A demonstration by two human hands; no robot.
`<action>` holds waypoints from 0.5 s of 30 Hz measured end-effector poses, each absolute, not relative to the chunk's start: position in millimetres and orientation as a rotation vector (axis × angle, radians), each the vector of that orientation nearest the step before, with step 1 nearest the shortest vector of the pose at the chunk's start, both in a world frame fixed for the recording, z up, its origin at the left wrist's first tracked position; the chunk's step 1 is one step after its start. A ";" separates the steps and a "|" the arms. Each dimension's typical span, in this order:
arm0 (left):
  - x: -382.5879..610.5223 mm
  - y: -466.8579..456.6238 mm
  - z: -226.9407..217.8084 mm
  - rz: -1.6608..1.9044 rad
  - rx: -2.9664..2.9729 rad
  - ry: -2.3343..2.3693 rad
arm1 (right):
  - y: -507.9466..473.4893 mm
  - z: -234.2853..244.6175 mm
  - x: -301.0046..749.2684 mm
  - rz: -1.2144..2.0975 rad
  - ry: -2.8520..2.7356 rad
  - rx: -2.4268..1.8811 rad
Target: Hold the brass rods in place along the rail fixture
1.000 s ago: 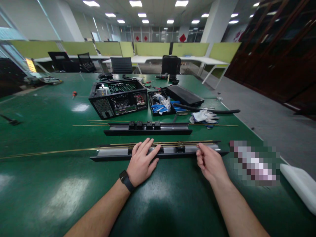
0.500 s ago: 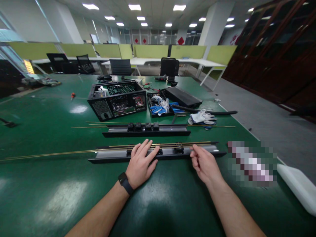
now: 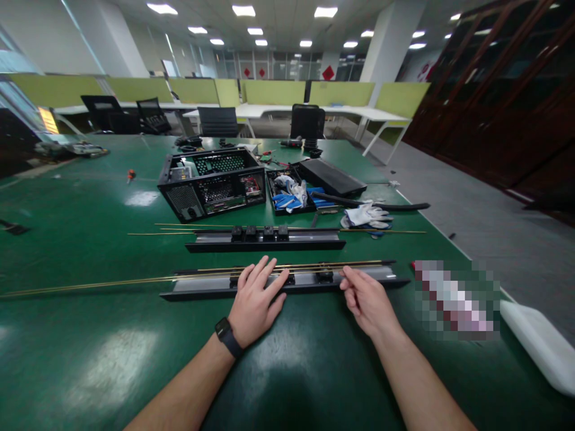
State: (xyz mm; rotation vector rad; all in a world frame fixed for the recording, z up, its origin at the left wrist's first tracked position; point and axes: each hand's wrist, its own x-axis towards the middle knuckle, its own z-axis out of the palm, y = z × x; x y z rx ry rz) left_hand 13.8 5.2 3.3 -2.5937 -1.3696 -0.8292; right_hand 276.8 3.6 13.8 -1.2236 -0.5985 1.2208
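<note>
A long black rail [image 3: 197, 294] with a pale inner channel lies crosswise on the green table in front of me. Small black blocks [image 3: 324, 276] sit in it. Several thin brass rods [image 3: 94, 283] run along the rail and stick out far to the left. My left hand [image 3: 255, 302], with a dark watch on the wrist, rests palm down across rail and rods, fingers spread. Thumb and forefinger of my right hand [image 3: 368, 302] are pinched at the right end of a brass rod, above the rail's right part. The pinched tip is hidden by the fingers.
Behind lies a second rail [image 3: 265, 246] with several black blocks and rods. Further back are an open black computer case [image 3: 211, 179], a tray of gloves [image 3: 290, 194], a black panel [image 3: 332, 176] and loose gloves [image 3: 368, 215]. A white object [image 3: 534, 341] is at right, beside a pixelated item.
My right hand has shifted slightly left along the rail, with the rod end at its fingertips. My left hand stays in place on the rods.
</note>
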 end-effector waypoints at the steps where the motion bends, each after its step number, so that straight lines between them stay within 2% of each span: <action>1: 13.9 5.3 3.5 -0.828 -2.596 -1.370 | 3.7 13.4 276.8 1.232 -0.616 -1.229; 15: 14.5 6.7 3.3 -0.843 -2.601 -1.363 | 2.3 14.6 270.5 1.234 -0.658 -1.261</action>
